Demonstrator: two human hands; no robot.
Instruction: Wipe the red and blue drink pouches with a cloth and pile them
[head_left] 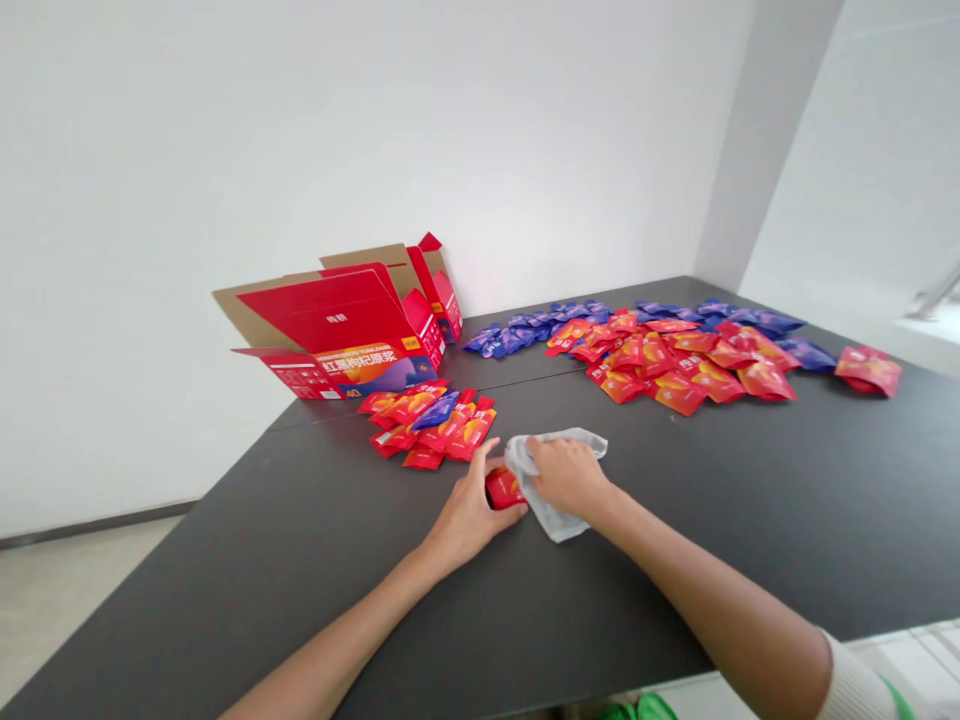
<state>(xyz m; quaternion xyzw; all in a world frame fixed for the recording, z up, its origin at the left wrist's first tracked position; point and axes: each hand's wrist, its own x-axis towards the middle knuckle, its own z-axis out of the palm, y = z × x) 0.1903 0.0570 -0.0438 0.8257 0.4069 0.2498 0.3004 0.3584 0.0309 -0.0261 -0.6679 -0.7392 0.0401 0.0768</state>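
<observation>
Your left hand [466, 515] grasps a red pouch [502, 490] on the dark bench [750, 490]; the pouch sits just left of the white cloth [556, 520], touching it. Your right hand [564, 473] is closed on the cloth, which covers the pouch's right part. Beyond the cloth to its left, a small pile of red pouches [472, 435] bears one blue pouch [435, 411]. Beyond it to the right lies a larger red pile [679, 362]. Farther left of the cloth stand open red cartons [330, 318]; farthest beyond it, blue pouches [517, 338] lie near the pale wall [562, 150].
</observation>
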